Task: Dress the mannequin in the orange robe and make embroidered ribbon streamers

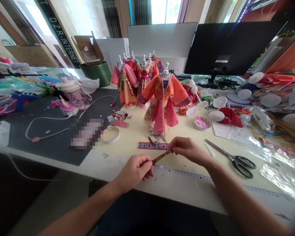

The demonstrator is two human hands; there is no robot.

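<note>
A narrow dark patterned ribbon is stretched between my two hands above the table's front part. My left hand pinches its lower left end, close to the ruler. The upper right end sits between the fingertips of my right hand. Just behind it a wider ribbon, blue and white with red borders, lies flat, its right end reaching my right hand. An orange doll robe with pink panels stands on a white mannequin beyond. A ruler lies along the table's front edge, partly behind my right forearm.
Black-handled scissors lie right of my right hand. A tape roll is at left, another roll at right. More dressed mannequins stand behind. A cup, white cable, monitors and piled fabrics surround the work area.
</note>
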